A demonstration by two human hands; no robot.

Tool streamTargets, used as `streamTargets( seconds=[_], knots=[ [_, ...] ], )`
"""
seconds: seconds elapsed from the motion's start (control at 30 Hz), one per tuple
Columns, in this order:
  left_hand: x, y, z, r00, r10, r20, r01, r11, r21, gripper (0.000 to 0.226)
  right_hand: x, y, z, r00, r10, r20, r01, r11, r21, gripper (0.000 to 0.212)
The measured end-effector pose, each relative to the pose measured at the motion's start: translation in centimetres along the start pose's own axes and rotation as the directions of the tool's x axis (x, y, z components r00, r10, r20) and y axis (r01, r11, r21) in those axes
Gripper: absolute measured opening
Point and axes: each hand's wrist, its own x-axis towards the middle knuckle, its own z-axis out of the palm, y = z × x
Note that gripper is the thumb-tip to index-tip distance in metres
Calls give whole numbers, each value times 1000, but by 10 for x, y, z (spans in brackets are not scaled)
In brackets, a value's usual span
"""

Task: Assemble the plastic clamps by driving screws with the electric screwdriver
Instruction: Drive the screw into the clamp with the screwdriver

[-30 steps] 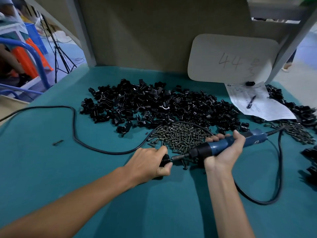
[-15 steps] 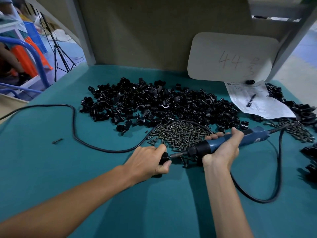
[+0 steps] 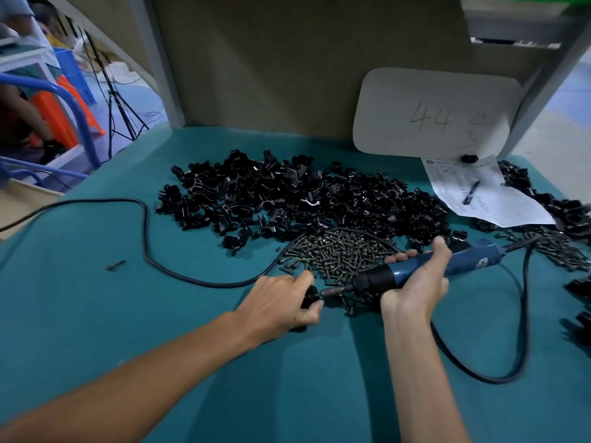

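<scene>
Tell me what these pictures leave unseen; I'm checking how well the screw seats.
Head view:
- The clamp: mostly covered by fingers of the left hand.
- The screw at the screwdriver bit: too small, hidden against the clamp.
- Print on the paper sheet: too small to read.
- The plug of the cord: cut off by the left edge.

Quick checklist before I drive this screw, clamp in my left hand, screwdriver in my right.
1. Clamp held: left hand grips the black clamp: ok.
2. Tool held: right hand wraps the electric screwdriver: ok.
3. Contact: bit reaches the black clamp: ok.
4. Bit seated in a screw head: cannot tell, too small to see.
5. Slack: cord loops loosely beside the right forearm: ok.
6. Clearance: loose screws lie under the electric screwdriver's nose: not ok, they might snag.
</scene>
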Motion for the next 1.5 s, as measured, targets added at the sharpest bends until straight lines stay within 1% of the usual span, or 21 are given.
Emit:
streamTargets(
  seconds=[0.07,0.17,0.23,0.3,0.37,0.5,0.6,0.8,0.93,1.0,1.07,1.1,1.13,1.17,1.2,1.23,1.27,1.33,1.4,1.43,1.5],
  knots=[
    [0,0,2,1000,-22,-1,22,1000,-20,39,4,1,-1,999,-16,46,18,999,-46,39],
    [1,-2,4,999,-47,-14,46,998,-51,39,10,3,-3,994,-31,104,44,992,-120,46],
    [1,-3,5,999,-49,-19,48,997,-58,38,11,2,-3,993,-15,114,30,991,-134,62],
    [1,-3,4,999,-47,-28,45,997,-65,36,13,2,-3,994,2,112,14,989,-145,70],
    [1,-3,4,998,-46,-33,43,997,-69,36,13,3,-6,995,5,95,10,988,-156,72],
    [1,-2,3,998,-47,-28,45,997,-61,40,13,6,-7,998,8,65,-3,997,-81,76],
    [0,-1,3,999,-37,-16,37,998,-48,42,13,7,-7,998,1,65,3,997,-71,79],
    [1,-2,4,1000,-17,-11,17,999,-47,43,18,7,-6,995,8,103,0,997,-76,99],
    [-1,-2,5,998,-20,-51,17,998,-60,41,21,1,-4,996,22,86,-19,999,-36,98],
    [-3,-3,5,996,-26,-91,17,995,-100,37,30,-10,-5,998,-22,53,22,1000,-13,97],
    [-4,-3,6,991,-28,-134,12,992,-125,31,38,-31,-8,997,-62,37,64,996,-63,97],
    [-4,-3,6,987,-30,-159,9,992,-127,28,41,-43,-11,996,-70,49,76,986,-145,95],
    [-4,-3,6,983,-32,-182,9,992,-128,26,43,-54,-16,995,-70,73,88,955,-283,92],
    [-4,-4,7,978,-39,-203,12,991,-131,26,43,-64,-22,993,-72,99,110,879,-464,88],
    [-5,-4,6,976,-53,-209,24,990,-138,27,42,-71,-29,989,-82,126,144,757,-637,84],
    [-5,-4,6,972,-71,-223,40,989,-141,28,40,-78,-37,981,-105,163,193,618,-762,80],
    [-6,-3,5,966,-95,-239,61,987,-147,30,39,-83,-45,969,-129,211,247,482,-841,78],
    [-6,-3,2,948,-164,-272,120,978,-171,34,39,-91,-58,942,-167,290,321,207,-924,75],
    [-10,-9,-5,928,-240,-285,192,963,-186,39,43,-97,-67,935,-177,307,302,-57,-952,73],
    [-14,-18,-9,918,-265,-296,218,958,-185,41,47,-100,-70,936,-169,310,286,-153,-946,72],
    [-26,-42,-23,887,-312,-340,266,948,-176,44,55,-105,-75,928,-162,335,279,-294,-914,67]
  ],
)
